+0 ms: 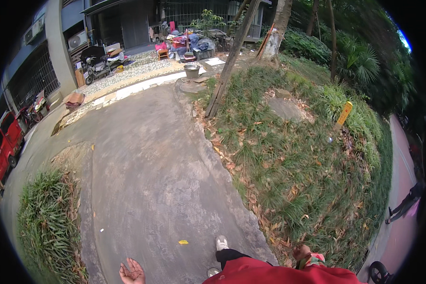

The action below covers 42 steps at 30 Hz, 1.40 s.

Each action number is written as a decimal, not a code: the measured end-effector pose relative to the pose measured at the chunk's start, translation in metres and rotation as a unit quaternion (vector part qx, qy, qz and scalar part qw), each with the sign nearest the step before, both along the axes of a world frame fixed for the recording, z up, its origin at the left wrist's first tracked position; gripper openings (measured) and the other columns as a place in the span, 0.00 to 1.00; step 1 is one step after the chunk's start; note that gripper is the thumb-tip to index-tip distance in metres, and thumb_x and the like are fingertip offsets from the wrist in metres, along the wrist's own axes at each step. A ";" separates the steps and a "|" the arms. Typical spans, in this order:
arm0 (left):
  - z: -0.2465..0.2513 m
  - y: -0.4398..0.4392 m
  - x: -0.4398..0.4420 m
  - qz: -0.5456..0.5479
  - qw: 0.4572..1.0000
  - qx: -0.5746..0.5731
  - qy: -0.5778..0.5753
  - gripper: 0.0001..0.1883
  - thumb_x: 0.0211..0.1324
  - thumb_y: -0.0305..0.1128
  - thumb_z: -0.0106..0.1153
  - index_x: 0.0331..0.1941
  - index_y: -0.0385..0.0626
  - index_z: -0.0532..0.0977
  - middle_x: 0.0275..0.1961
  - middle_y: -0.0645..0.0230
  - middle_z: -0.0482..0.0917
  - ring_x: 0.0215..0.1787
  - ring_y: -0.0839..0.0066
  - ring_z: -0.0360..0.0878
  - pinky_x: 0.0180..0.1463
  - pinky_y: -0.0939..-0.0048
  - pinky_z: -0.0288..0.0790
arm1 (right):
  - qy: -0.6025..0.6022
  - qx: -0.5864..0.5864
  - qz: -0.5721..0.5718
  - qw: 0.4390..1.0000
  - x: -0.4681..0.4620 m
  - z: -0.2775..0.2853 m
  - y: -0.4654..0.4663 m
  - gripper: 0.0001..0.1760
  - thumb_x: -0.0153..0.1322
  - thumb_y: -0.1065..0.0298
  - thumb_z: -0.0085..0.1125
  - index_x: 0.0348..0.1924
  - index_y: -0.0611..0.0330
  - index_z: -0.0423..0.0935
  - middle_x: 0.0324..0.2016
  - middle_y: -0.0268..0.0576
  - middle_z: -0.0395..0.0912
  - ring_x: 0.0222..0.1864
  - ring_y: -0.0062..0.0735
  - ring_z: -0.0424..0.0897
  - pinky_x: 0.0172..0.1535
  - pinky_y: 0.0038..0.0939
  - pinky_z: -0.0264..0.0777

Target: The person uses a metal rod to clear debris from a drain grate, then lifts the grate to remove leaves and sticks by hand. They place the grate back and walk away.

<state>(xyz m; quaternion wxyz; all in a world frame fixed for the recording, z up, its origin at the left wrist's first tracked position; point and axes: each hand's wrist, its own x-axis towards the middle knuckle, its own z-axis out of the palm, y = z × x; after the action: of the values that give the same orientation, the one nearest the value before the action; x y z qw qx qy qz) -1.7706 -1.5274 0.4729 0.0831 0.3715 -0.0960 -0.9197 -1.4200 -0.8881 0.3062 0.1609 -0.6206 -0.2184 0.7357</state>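
Observation:
My left hand [132, 272] hangs at the bottom edge over the concrete path [138, 177], palm up, fingers apart, holding nothing. To the right, my right hand [301, 252] is beside my red garment [269, 273], over the leaf-strewn edge of the grass; its fingers look curled, and whether anything is inside them cannot be told. A patterned cuff [314, 260] shows at that wrist. Below me, a light shoe [221, 243] stands on the path, with a yellow leaf [183, 242] to its left.
A slanted wooden post [230, 64] rises from the grass edge. Ahead are a metal basin [191, 71], piled cloths and a scooter [97, 69]. A red vehicle [7, 143] is at far left. A yellow marker post [343, 114] stands in the grass; a person [406, 202] walks at far right.

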 end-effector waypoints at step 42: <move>0.064 0.210 -1.063 -0.119 0.992 0.028 0.024 0.18 0.54 0.33 0.53 0.50 0.48 0.70 0.56 0.54 0.71 0.55 0.61 0.71 0.55 0.58 0.70 | 0.055 -0.071 -0.119 0.989 -1.055 0.074 0.059 0.12 0.72 0.57 0.42 0.32 0.52 0.70 0.18 0.27 0.73 0.21 0.21 0.74 0.28 0.26 0.69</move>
<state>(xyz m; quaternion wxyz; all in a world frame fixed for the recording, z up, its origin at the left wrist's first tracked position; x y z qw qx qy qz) -2.8339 -1.3172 0.5366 -0.0349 0.3378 -0.1118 -0.9339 -2.4751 -0.8289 0.3799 0.2144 -0.6106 -0.0811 0.7580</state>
